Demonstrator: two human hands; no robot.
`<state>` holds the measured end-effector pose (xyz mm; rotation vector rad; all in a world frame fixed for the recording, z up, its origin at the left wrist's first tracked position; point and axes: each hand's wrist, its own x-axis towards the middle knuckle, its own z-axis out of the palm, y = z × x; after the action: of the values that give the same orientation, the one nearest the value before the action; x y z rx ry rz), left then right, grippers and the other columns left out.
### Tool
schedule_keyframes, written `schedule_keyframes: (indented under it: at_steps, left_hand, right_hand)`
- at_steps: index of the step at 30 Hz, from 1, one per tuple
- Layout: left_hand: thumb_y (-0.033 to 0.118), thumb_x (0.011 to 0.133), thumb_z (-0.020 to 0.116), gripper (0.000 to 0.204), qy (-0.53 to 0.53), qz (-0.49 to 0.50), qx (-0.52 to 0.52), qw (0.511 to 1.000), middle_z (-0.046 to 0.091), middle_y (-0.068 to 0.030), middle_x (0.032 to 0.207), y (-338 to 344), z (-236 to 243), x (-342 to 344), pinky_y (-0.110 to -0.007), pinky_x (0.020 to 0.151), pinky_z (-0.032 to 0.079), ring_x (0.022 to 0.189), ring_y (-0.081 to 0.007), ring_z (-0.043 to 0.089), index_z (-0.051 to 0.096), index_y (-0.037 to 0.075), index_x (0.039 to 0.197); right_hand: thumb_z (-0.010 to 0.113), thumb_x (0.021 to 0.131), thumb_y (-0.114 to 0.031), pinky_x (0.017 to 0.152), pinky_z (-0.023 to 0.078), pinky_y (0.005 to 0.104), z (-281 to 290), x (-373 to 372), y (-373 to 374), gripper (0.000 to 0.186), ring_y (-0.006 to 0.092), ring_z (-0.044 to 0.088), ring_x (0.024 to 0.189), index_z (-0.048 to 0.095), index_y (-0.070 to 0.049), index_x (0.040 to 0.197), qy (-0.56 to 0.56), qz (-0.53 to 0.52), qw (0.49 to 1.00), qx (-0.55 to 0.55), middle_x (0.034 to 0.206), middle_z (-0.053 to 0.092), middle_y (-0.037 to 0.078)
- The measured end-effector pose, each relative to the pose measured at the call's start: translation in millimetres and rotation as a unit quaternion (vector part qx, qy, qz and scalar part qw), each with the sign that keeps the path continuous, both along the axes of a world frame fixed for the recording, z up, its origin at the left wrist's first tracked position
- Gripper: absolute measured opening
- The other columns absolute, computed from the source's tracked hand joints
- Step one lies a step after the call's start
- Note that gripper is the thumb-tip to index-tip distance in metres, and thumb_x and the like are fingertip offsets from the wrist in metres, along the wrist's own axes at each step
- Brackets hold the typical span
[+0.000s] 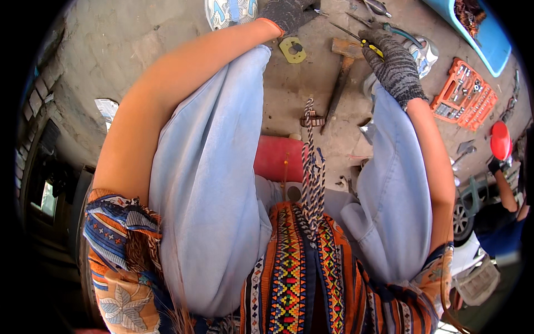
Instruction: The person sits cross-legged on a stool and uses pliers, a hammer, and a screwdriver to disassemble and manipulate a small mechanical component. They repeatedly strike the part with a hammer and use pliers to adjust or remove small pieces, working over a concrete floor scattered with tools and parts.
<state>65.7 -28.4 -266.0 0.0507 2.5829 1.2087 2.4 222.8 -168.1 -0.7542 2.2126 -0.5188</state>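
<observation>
My right hand (394, 67), in a dark grey knit glove, is closed around the yellow-and-black handle of a screwdriver (374, 49). The screwdriver's thin shaft points up and left, toward my other hand. At the top edge, my left hand (288, 15), gloved too, has its fingers closed; a small metallic bit shows at the fingertips, its kind unclear. Just below that hand lies a flat yellowish plate (300, 56) with holes. A hammer (339, 83) with a worn wooden handle rests between my legs. Teal-handled pliers (401, 34) lie beyond my right hand.
An orange socket-set case (466, 96) lies open at the right. Behind it stands a blue basin (492, 47) with copper-coloured scrap. A small copper-wound part (315, 119) sits near a red block (278, 158). Another person (503, 217) is at the far right, beside a red round object (500, 141).
</observation>
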Motion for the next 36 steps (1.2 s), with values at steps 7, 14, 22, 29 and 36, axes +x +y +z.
schedule_keyframes:
  at_steps: [7,14,22,29,36]
  left_hand:
    - [0.025,0.079,0.057,0.021,0.01,-0.032,-0.068,0.997,0.06,-0.0185,0.09,-2,3,6,-0.047,0.073,0.046,0.085,-0.0367,0.059,0.056,0.009,0.093]
    - [0.024,0.076,0.058,0.023,0.002,-0.102,-0.081,0.991,0.06,-0.0176,0.088,4,19,-3,-0.046,0.072,0.047,0.083,-0.0336,0.06,0.055,0.006,0.09]
    - [0.025,0.076,0.058,0.023,-0.008,-0.096,-0.106,0.99,0.061,-0.0174,0.082,4,10,3,-0.046,0.066,0.048,0.078,-0.0337,0.061,0.054,0.006,0.089]
    - [0.025,0.076,0.059,0.025,-0.042,-0.1,-0.119,0.987,0.061,-0.018,0.081,1,17,2,-0.046,0.065,0.048,0.077,-0.0342,0.061,0.052,0.006,0.09]
    - [0.022,0.075,0.059,0.022,-0.019,-0.09,-0.101,0.991,0.06,-0.0183,0.082,1,14,2,-0.045,0.065,0.048,0.077,-0.0347,0.061,0.053,0.005,0.087]
  right_hand:
    - [0.054,0.088,-0.027,0.091,0.044,0.0413,-6,6,-16,0.033,0.0319,0.055,0.106,0.055,-0.02,0.121,0.091,0.06,0.994,-0.009,0.119,0.054,0.017]
    - [0.053,0.088,-0.025,0.083,0.049,0.0416,19,4,-30,0.034,0.0317,0.057,0.1,0.053,-0.021,0.122,0.11,0.091,0.989,0.049,0.112,0.055,0.017]
    - [0.051,0.088,-0.025,0.079,0.05,0.0415,17,8,-33,0.033,0.031,0.058,0.096,0.054,-0.021,0.121,0.104,0.106,0.987,0.061,0.11,0.056,0.016]
    - [0.049,0.088,-0.026,0.078,0.049,0.0427,9,9,-34,0.033,0.0314,0.058,0.095,0.053,-0.019,0.12,0.128,0.129,0.983,0.036,0.105,0.057,0.016]
    - [0.051,0.087,-0.022,0.082,0.047,0.0425,17,7,-47,0.034,0.0327,0.057,0.097,0.053,-0.018,0.121,0.096,0.137,0.983,0.078,0.106,0.057,0.017]
